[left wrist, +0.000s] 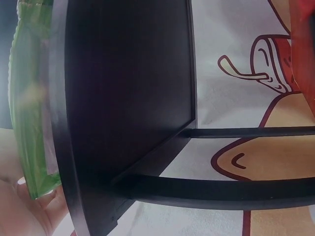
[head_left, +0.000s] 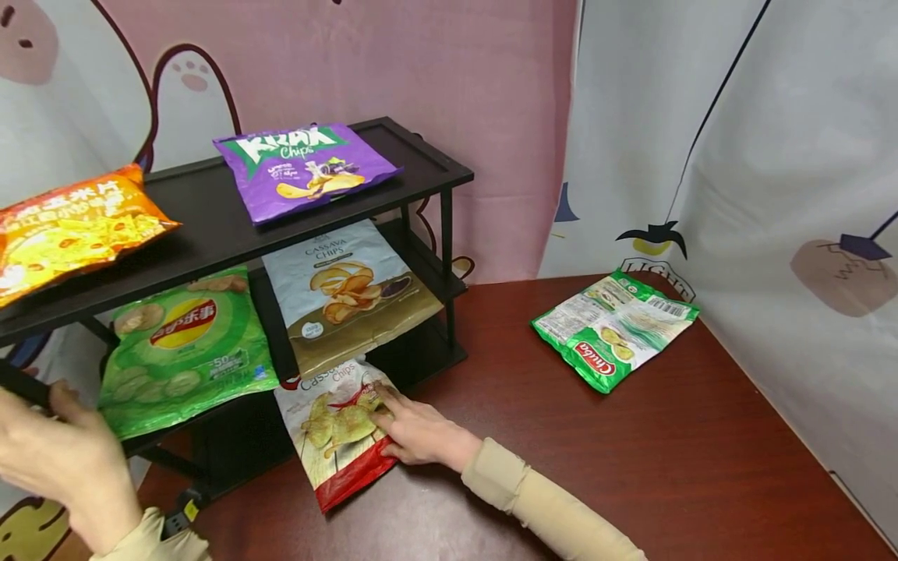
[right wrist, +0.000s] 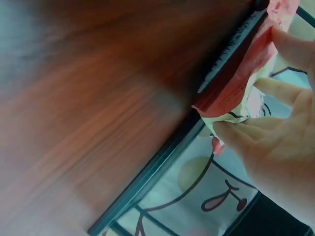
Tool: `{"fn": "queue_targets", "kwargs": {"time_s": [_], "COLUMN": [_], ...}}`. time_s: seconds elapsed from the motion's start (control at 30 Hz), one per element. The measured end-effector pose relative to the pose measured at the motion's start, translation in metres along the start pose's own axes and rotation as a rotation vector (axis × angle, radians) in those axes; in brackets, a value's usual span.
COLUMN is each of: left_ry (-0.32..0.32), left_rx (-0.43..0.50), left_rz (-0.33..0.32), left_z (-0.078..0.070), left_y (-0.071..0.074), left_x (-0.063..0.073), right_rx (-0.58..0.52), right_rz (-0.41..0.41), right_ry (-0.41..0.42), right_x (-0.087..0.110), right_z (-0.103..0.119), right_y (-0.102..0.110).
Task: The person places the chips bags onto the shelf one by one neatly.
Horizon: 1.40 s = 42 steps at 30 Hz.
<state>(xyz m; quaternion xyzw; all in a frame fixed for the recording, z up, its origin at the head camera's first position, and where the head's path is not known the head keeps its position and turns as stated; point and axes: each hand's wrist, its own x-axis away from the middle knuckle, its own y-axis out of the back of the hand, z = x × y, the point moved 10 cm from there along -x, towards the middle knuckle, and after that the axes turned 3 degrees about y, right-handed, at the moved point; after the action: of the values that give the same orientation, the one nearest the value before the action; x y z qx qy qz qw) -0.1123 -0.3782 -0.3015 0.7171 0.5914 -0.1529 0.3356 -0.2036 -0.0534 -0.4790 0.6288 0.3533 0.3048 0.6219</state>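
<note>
My right hand (head_left: 424,432) touches the front of a white and red bag of cassava chips (head_left: 337,421), which leans out from the bottom of the black rack. Its spread fingers press against the bag's red and pale wrapper (right wrist: 241,91) in the right wrist view. At the rack's left end, my left hand (head_left: 66,456) is raised with loose fingers, its thumb beside a green chip bag (head_left: 189,351) on the middle shelf. In the left wrist view, fingers show at the lower end of a green wrapper (left wrist: 32,113).
On the rack's top shelf (head_left: 189,226) lie a purple chip bag (head_left: 305,167) and an orange snack bag (head_left: 77,226). A gold and white cassava chip bag (head_left: 344,296) sits beside the green one. Another green and white bag (head_left: 617,331) lies on the brown table (head_left: 596,460).
</note>
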Motion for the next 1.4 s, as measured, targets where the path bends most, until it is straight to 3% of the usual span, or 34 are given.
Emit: {"fn": "queue_targets", "kwargs": {"time_s": [0.37, 0.67, 0.77, 0.87, 0.97, 1.3, 1.4], "left_ry": [-0.026, -0.014, -0.008, -0.012, -0.015, -0.019, -0.019], "left_rx": [-0.025, 0.008, 0.012, 0.004, -0.006, -0.026, -0.025], "left_rz": [0.008, -0.017, -0.026, -0.018, -0.003, 0.006, 0.008], "left_z": [-0.002, 0.001, 0.002, 0.002, 0.002, 0.0, -0.001], "left_y": [-0.001, 0.0, 0.001, 0.001, 0.0, -0.001, 0.0], "left_x": [0.0, 0.002, 0.003, 0.002, 0.001, 0.001, 0.002], "right_rx": [-0.008, 0.144, 0.215, 0.274, 0.279, 0.256, 0.253], "right_rz": [0.101, 0.114, 0.054, -0.066, -0.149, -0.171, -0.144], "right_ry": [-0.079, -0.136, -0.124, -0.073, -0.03, 0.001, -0.002], "right_x": [-0.031, -0.015, -0.008, -0.007, -0.008, -0.026, -0.034], "right_z": [0.002, 0.009, 0.016, 0.025, 0.031, 0.034, 0.037], "right_y": [-0.017, -0.013, -0.008, 0.0, 0.003, -0.006, -0.007]}}
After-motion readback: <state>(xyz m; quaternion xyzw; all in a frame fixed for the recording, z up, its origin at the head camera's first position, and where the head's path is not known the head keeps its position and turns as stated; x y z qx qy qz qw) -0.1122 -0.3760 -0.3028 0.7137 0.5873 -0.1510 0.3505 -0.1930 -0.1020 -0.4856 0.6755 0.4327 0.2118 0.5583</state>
